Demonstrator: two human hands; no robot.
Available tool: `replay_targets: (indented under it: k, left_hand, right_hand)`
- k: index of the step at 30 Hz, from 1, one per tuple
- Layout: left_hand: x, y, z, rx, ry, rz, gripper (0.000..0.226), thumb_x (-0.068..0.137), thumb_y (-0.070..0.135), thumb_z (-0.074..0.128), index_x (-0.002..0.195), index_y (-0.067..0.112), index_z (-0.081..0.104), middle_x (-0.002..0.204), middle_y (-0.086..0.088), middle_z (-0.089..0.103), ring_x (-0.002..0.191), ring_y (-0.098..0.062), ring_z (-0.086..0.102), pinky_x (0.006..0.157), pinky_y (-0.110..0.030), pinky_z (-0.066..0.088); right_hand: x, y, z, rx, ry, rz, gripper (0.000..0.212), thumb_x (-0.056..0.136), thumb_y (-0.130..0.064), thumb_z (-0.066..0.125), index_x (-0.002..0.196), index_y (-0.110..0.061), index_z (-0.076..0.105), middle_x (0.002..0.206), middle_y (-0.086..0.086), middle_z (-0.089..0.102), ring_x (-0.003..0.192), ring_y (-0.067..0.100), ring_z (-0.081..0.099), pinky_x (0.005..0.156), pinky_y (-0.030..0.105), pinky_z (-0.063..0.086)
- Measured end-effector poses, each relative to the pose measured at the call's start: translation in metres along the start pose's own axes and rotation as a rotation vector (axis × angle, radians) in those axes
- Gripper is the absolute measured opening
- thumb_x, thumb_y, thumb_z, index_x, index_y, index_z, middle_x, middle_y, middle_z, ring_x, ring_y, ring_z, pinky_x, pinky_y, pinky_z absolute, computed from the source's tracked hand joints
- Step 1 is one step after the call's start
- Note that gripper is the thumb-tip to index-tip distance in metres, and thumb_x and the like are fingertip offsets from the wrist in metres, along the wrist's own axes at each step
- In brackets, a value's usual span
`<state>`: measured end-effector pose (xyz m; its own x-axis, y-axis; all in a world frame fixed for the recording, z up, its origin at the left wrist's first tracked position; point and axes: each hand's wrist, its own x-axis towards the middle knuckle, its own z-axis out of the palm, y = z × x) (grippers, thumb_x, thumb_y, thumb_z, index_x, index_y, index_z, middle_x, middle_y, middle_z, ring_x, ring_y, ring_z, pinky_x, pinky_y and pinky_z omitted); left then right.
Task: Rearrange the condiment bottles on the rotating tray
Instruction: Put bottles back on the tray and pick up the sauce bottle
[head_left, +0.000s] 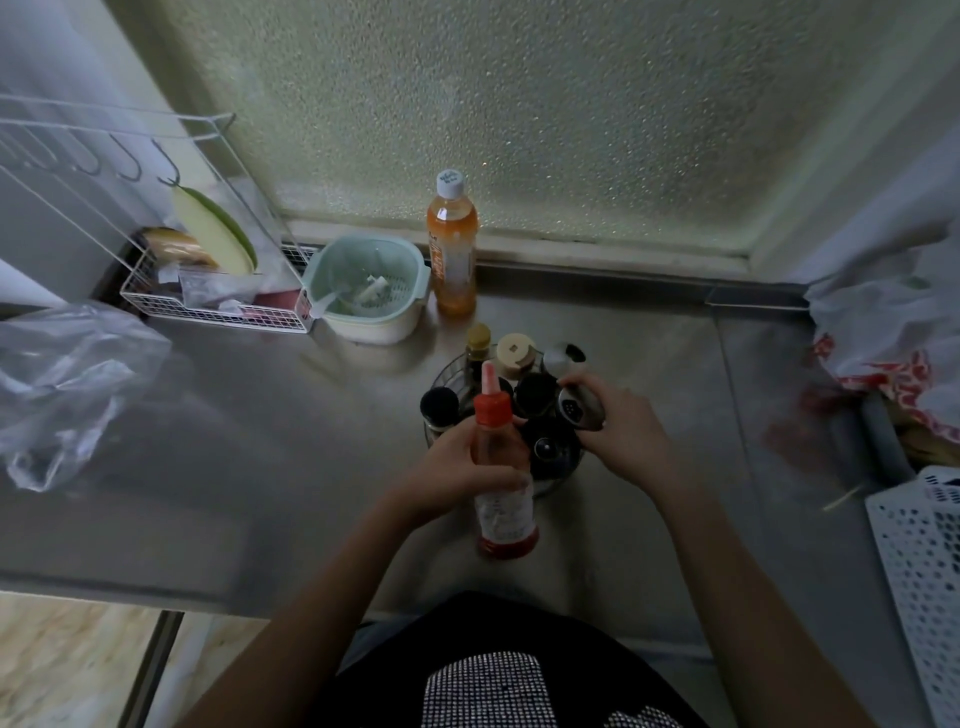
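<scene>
A round wire rotating tray (451, 366) stands on the steel counter and holds several condiment bottles and jars. My left hand (457, 467) grips a red-capped sauce bottle (503, 512), lifted upright in front of the tray. My right hand (621, 428) is closed around a metal shaker (576, 408) with a perforated top, tilted at the tray's right side. A black-lidded jar (439, 406), a beige-capped jar (514, 353) and a dark bottle with a yellowish cap (478, 340) stand in the tray. The tray's front is hidden behind the sauce bottle and my hands.
A tall orange drink bottle (452, 249) stands behind the tray, beside a pale green colander bowl (370, 288). A white wire rack (208, 301) sits at the left, with a clear plastic bag (67, 384) nearby. Plastic bags (893, 332) and a white perforated basket (919, 566) are at the right.
</scene>
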<state>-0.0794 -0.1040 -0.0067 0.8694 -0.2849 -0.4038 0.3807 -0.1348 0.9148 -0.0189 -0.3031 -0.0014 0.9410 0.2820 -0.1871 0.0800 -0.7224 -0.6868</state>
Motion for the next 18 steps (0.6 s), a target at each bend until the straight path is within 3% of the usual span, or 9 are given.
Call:
replay_targets:
  k: [4, 7, 11, 15, 18]
  left_hand:
    - [-0.002, 0.000, 0.004, -0.008, 0.002, -0.015, 0.051, 0.076, 0.001, 0.068, 0.121, 0.016, 0.050, 0.111, -0.003, 0.062, 0.097, -0.005, 0.063, 0.072, -0.014, 0.053]
    - [-0.002, 0.001, 0.005, -0.009, 0.005, -0.020, 0.057, 0.076, 0.000, 0.067, 0.127, 0.016, 0.047, 0.109, 0.003, 0.060, 0.094, -0.001, 0.061, 0.070, -0.012, 0.052]
    - [-0.001, 0.000, 0.006, 0.002, 0.009, -0.029, 0.061, 0.075, 0.000, 0.069, 0.128, 0.019, 0.045, 0.110, 0.003, 0.059, 0.100, -0.005, 0.059, 0.075, -0.017, 0.050]
    - [-0.001, 0.000, 0.005, -0.002, 0.022, -0.026, 0.064, 0.071, 0.001, 0.072, 0.127, 0.016, 0.046, 0.107, 0.001, 0.061, 0.097, -0.006, 0.061, 0.078, -0.017, 0.053]
    - [-0.002, -0.001, 0.006, 0.002, 0.032, -0.030, 0.063, 0.067, 0.005, 0.074, 0.124, 0.016, 0.047, 0.106, 0.001, 0.062, 0.098, -0.008, 0.063, 0.083, -0.023, 0.054]
  right_hand:
    - [0.008, 0.006, 0.010, -0.013, -0.078, 0.024, 0.049, 0.081, 0.000, 0.060, 0.125, -0.021, 0.051, 0.111, 0.004, 0.057, 0.095, 0.009, 0.045, 0.070, 0.010, 0.029]
    - [0.016, 0.010, -0.003, 0.107, -0.219, 0.082, 0.061, 0.079, -0.007, 0.066, 0.128, -0.030, 0.039, 0.127, 0.001, 0.053, 0.109, 0.016, 0.053, 0.088, 0.029, 0.045]
    - [0.046, -0.019, -0.020, 0.005, 0.048, 0.036, 0.048, 0.082, -0.031, 0.063, 0.124, -0.028, 0.040, 0.131, 0.001, 0.049, 0.116, 0.021, 0.049, 0.092, 0.035, 0.039]
    - [0.087, -0.057, -0.001, -0.402, -0.186, -0.026, 0.062, 0.077, -0.048, 0.063, 0.132, -0.032, 0.039, 0.134, 0.001, 0.052, 0.120, 0.025, 0.050, 0.104, 0.051, 0.033]
    - [0.100, -0.063, 0.009, -0.448, -0.295, -0.028, 0.046, 0.078, -0.036, 0.066, 0.120, -0.021, 0.053, 0.119, 0.004, 0.058, 0.103, 0.021, 0.052, 0.091, 0.039, 0.040]
